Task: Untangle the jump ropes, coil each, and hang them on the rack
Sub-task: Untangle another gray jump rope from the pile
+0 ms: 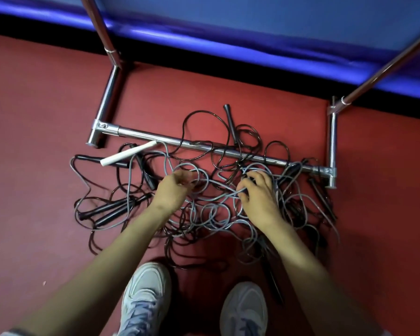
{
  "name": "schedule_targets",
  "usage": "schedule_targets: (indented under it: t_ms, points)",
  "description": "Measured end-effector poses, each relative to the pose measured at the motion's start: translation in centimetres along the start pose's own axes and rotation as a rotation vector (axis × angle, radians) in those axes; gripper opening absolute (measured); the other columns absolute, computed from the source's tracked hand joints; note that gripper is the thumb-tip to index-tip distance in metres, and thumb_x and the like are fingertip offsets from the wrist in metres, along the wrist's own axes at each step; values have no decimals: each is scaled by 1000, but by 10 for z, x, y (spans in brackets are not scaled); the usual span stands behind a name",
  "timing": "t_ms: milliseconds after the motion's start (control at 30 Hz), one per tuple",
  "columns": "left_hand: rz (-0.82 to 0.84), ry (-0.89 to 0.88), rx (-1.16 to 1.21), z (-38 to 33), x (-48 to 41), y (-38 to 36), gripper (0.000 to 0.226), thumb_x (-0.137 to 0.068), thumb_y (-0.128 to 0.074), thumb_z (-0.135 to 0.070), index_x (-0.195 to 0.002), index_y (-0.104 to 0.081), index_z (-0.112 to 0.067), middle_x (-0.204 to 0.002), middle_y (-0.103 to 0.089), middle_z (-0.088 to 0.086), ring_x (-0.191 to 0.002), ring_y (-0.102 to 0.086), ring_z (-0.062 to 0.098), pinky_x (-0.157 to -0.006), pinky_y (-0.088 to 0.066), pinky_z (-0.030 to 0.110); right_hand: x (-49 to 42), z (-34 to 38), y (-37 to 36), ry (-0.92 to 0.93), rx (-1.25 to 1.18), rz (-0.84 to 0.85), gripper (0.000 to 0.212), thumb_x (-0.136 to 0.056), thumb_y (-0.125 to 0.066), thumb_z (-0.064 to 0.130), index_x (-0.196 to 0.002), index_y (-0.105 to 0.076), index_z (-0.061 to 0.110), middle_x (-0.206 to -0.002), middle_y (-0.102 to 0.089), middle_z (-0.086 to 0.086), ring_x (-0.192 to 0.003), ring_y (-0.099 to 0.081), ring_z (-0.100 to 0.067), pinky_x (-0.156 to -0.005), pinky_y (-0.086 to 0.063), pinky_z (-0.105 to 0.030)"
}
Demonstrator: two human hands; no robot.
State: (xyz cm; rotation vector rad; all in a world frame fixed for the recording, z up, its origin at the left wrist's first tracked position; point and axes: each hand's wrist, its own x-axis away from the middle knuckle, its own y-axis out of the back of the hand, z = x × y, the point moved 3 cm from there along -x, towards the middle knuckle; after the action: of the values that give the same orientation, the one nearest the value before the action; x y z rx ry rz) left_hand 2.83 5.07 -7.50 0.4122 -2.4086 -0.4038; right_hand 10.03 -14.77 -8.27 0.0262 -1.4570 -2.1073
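A tangled heap of jump ropes (pixel 211 214) lies on the red floor, grey cords mixed with black ones. A white handle (pixel 129 154) lies at the left of the heap and black handles (pixel 112 210) stick out at the left, top and right. My left hand (pixel 174 190) pinches a grey cord loop near the middle of the heap. My right hand (pixel 258 197) curls its fingers round grey cords on the right side. The chrome rack's base bar (pixel 155 138) runs across the floor just behind the heap, with some cords draped over it.
The rack's side feet (pixel 332 146) and slanted uprights (pixel 100 27) frame the heap left and right. A blue padded mat edge (pixel 228 44) runs along the back. My two white shoes (pixel 146 297) stand just in front of the ropes.
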Motion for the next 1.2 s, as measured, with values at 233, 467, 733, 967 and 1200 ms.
schedule_targets:
  t_ms: [233, 467, 733, 967, 1200]
  points:
    - [-22, -249, -962, 12, 0, -10, 28, -98, -49, -31, -123, -60, -31, -125, -61, -4, -123, -46, 18, -103, -17, 36, 1, 3, 12, -36, -261, -192, 17, -83, -61, -4, -92, -66, 9, -111, -62, -8, -118, -49, -32, -101, -29, -29]
    - [-9, -568, -142, -36, 22, -6, 21, -88, -65, -31, -92, -74, -13, -90, -73, -3, -83, -66, 14, -84, -46, 26, 4, 46, 13, 158, -297, 144, 76, -83, -64, 11, -149, -30, 25, -154, -29, 0, -145, -14, -15, -117, -15, -34]
    - [-115, -234, 27, -15, 2, 12, 40, -97, -51, -3, -135, -54, -14, -132, -52, -7, -127, -47, 13, -105, -31, 18, -14, 18, 30, -336, -537, -35, 23, -94, -41, 5, -96, -60, 17, -99, -67, -2, -83, -61, -23, -69, -46, -31]
    - [-104, -163, -730, 12, -51, 20, 64, -86, -47, 5, -147, -37, -11, -148, -36, 15, -138, -28, 34, -116, -23, 40, -17, 37, 27, -67, -244, -164, 39, -87, -50, -1, -124, -60, 9, -132, -46, -10, -126, -34, -27, -108, -22, -23]
    - [-253, 17, -914, 23, -73, 41, 58, -93, -37, 3, -148, -23, -3, -133, -36, 25, -118, -41, 41, -100, -32, 43, -25, 71, -36, 50, 29, 236, 53, -92, -56, 43, -140, -43, 25, -140, -47, -4, -139, -24, -25, -119, -3, -41]
